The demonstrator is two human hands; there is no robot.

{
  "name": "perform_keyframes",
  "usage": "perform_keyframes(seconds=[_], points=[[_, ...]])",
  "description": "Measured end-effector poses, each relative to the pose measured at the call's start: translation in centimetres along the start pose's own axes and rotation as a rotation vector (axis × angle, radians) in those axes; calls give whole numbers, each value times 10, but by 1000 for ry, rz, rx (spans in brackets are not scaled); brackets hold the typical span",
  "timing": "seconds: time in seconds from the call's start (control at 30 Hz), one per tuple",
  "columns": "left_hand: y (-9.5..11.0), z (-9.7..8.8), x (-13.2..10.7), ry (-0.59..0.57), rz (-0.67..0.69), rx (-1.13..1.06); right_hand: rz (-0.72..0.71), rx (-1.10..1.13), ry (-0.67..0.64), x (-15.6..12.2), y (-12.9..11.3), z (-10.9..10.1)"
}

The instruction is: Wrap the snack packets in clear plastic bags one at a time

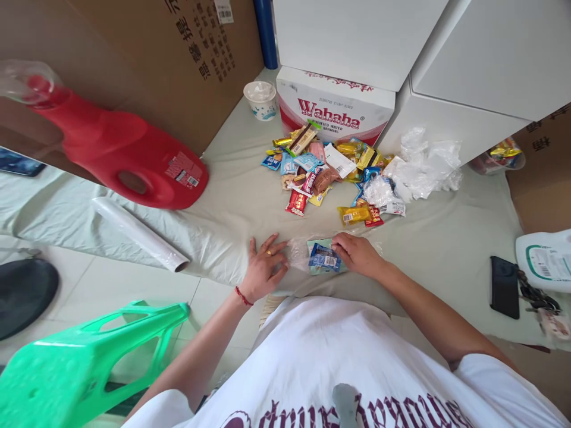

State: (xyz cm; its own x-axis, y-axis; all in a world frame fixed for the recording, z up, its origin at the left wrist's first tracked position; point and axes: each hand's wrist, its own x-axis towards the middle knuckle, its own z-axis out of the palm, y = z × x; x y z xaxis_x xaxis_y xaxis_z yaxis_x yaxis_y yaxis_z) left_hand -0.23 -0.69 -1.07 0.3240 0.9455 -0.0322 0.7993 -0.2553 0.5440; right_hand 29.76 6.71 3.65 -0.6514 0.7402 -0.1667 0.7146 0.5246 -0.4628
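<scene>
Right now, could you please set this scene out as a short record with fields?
Left hand: fingers spread, at the left end of the clear plastic
Right hand: fingers drawn together by the blue packet; grip unclear
Beyond hands: wrapped snacks piled before the Wahaha box
Left side: red jug, white roll
Right side: black phone
</scene>
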Motion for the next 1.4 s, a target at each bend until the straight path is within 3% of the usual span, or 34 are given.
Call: perform_keyframes(seconds=[0.13, 0.23, 0.33, 0.4, 0.5, 0.67, 0.73, 0.83, 0.97, 1.13, 1.4], points=[[-3, 2, -9, 127, -133, -45, 141, -112, -62, 19, -6, 6], [6, 2, -17, 252, -94, -81, 191, -164, -86, 24, -12, 8], [19, 3, -16, 227, 47, -65, 195, -186, -93, 24, -16, 7], [25, 6, -8, 166, 61, -63, 198, -190, -93, 23, -17, 6], [21, 11, 6, 121, -16, -92, 208, -173, -92, 22, -15, 7], [5, 14, 8, 223, -254, -122, 208, -114, -67, 21, -10, 9], [7, 13, 4, 238, -268, -101, 124, -115, -14, 22, -13, 6], [19, 12, 2, 257, -252, -52, -122, -102, 43, 29, -22, 3], [31, 16, 10, 290, -319, 45, -379, -85, -17, 46, -32, 9], [32, 23, 15, 277, -368, 135, -436, -111, -65, 55, -25, 23], [38, 29, 12, 216, -420, 244, -563, -66, -77, 39, -9, 27]])
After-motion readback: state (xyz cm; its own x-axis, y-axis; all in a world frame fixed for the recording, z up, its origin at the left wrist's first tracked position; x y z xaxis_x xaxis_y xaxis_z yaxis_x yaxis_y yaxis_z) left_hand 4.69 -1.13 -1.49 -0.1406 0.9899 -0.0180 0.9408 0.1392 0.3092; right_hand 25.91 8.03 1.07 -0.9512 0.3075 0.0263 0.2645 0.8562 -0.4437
